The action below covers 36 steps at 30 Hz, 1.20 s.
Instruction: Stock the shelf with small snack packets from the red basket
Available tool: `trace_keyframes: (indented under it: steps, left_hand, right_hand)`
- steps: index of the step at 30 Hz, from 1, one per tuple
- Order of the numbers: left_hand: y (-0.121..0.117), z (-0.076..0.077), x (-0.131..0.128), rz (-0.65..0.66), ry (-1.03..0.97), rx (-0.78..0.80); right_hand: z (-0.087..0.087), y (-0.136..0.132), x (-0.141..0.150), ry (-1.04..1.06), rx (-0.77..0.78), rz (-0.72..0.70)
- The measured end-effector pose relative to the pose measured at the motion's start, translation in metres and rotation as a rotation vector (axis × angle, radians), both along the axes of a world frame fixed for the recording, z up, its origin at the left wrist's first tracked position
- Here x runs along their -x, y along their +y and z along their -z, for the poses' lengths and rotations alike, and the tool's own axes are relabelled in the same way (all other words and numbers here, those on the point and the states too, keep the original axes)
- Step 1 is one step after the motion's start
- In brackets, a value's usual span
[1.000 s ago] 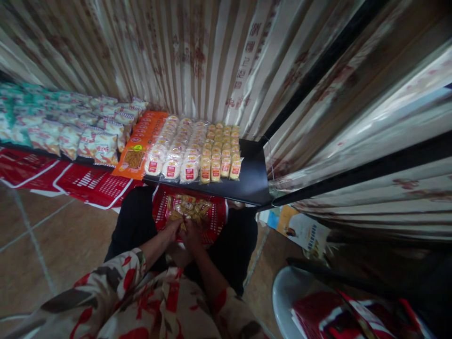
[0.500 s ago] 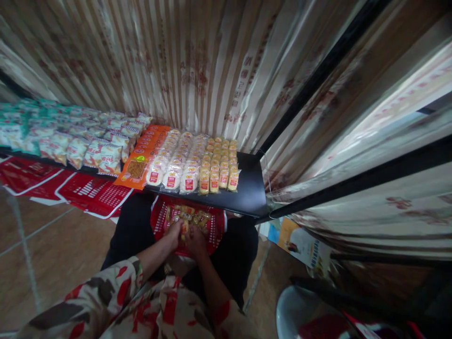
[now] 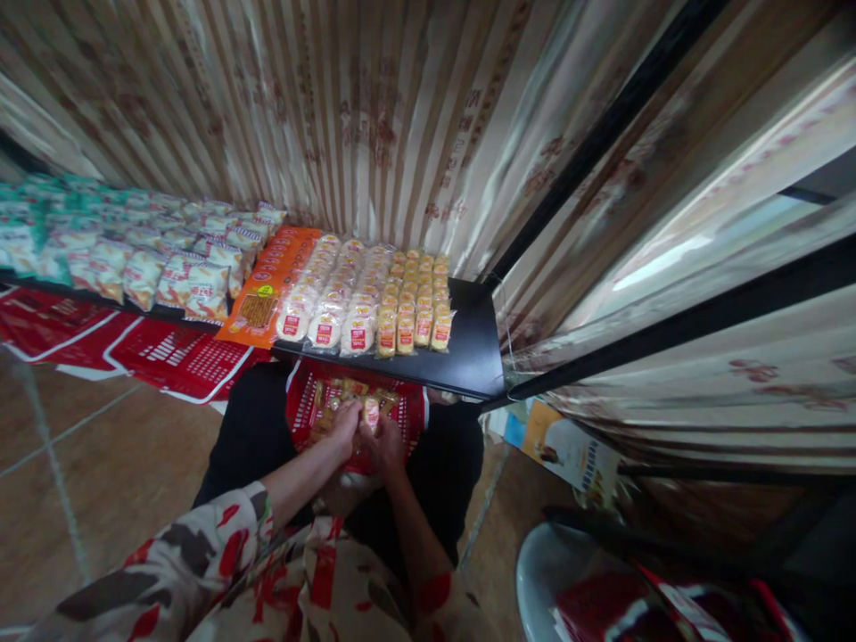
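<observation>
My left hand and my right hand are together over a red basket on my lap, fingers closed round small yellow snack packets lifted from the loose ones in the basket. Above the basket runs a black shelf. On it lie rows of the same small yellow packets, with rows of round white packets to their left.
Further left on the shelf are orange packs and green-and-white bags. Flat red baskets lie below the shelf. A striped curtain hangs behind. A grey stool with red items stands at the lower right.
Both hands moved up and a little forward in the basket and now hold packets raised between them. The view shifted slightly.
</observation>
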<state>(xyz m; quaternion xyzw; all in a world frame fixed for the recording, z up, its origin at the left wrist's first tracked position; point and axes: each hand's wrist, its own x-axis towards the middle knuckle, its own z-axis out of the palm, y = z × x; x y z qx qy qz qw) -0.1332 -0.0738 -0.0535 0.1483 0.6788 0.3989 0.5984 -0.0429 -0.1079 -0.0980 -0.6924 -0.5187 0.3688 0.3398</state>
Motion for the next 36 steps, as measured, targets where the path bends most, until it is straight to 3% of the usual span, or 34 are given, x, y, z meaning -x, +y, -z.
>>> trace_keyframes:
  steps: [10, 18, 20, 25, 31, 36]
  left_hand:
    - [-0.011, -0.021, -0.013, 0.120, -0.003, -0.149]
    - [-0.010, -0.028, -0.028, 0.275, 0.015, -0.260]
    - [-0.009, -0.030, -0.031, 0.326, 0.048, -0.283]
    - [-0.008, -0.038, -0.037, 0.412, 0.182, -0.390]
    - [-0.007, -0.046, -0.042, 0.432, 0.128, -0.470]
    - [-0.006, -0.058, -0.042, 0.466, 0.147, -0.483]
  right_hand:
    - [-0.015, -0.008, -0.013, 0.494, 0.052, 0.186]
    - [-0.013, -0.010, -0.014, 0.692, 0.099, 0.348]
    - [-0.019, -0.009, -0.017, 0.682, 0.077, 0.350]
    - [-0.041, -0.007, -0.027, 0.422, -0.025, 0.227]
    - [-0.052, -0.009, -0.033, 0.681, 0.027, 0.363]
    - [-0.057, -0.009, -0.036, 0.495, -0.084, 0.416]
